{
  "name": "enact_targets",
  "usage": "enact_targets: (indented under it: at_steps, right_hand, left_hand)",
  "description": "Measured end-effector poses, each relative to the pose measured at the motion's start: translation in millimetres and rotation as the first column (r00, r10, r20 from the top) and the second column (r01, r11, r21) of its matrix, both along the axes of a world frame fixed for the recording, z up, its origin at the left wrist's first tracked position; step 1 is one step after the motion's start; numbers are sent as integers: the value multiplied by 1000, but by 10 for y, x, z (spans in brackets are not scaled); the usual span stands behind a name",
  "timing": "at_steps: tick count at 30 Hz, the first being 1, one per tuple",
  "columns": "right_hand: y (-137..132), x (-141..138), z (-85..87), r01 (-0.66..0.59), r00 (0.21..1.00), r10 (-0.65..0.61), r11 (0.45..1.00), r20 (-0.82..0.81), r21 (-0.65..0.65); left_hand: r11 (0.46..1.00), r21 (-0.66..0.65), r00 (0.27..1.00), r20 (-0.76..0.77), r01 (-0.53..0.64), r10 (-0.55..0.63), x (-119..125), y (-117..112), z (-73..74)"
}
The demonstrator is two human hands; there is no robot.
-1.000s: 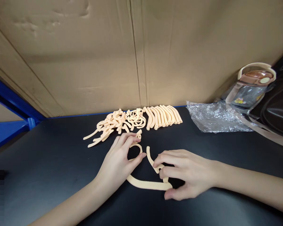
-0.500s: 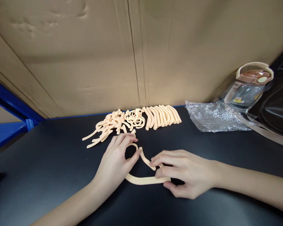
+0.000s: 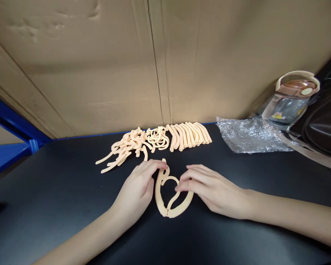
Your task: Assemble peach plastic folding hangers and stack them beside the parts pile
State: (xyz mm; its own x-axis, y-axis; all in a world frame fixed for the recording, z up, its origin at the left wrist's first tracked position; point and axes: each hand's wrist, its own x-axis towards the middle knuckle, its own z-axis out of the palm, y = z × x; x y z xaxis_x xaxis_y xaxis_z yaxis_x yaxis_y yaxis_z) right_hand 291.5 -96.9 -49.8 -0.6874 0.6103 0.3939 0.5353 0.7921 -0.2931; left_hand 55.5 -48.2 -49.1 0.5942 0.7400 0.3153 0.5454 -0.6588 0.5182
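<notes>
the cream hinged frame (image 3: 160, 200) is lying flat on the black table (image 3: 71, 206) between the two hands, maybe because a flat table is making it easy to keep steady. the left hand (image 3: 136, 186) is resting its fingertips on the top of the frame's left side, and it seems to be stopping it from sliding. the right hand (image 3: 206, 186) is touching the thin curved part inside and covering the far end of the right side. i cannot tell if either hand is pinching tight, as the thumbs are not showing well. behind them, a messy pile of curvy pieces (image 3: 131, 140) is sitting next to some small hooks (image 3: 158, 140), and a neat row of bent bars (image 3: 189, 136) is lying side by side, perhaps so they are easy to pick up. over to the right, a crinkly see-through plastic bag (image 3: 251, 138) is lying flat, and i cannot tell if anything is hiding in it. a see-through bottle (image 3: 287, 108) with a brown lid is leaning near the cardboard wall (image 3: 99, 73), and what it is holding is too hard to see.
</notes>
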Motion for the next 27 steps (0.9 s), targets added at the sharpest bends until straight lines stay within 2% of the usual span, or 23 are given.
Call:
enact_targets:
  at_steps: [4, 7, 10, 13, 19, 27]
  right_hand:
    - [32, 3, -16, 221, 967, -224, 975, -123, -37]
    - [41, 12, 2, 355, 889, -395, 914, -232, -197]
    - [31, 26, 30, 408, 840, -493, 850, -229, -333]
    - [13, 30, 45, 399, 861, -480, 844, -171, -359]
    - [17, 24, 43, 379, 885, -426, 893, -186, -242]
    - [42, 13, 48, 407, 885, -442, 887, -146, -217]
  left_hand:
    - [994, 97, 996, -72, 55, -48, 27, 2, -3]
    - [991, 117, 991, -124, 63, -48, 42, -10, 12]
    - [988, 131, 988, -145, 79, -60, 41, -16, 24]
    - [985, 143, 987, -140, 101, -81, 40, -10, 27]
    - [975, 189, 978, -194, 113, -76, 60, -39, 65]
    - [967, 127, 955, -230, 219, -186, 72, -125, 140]
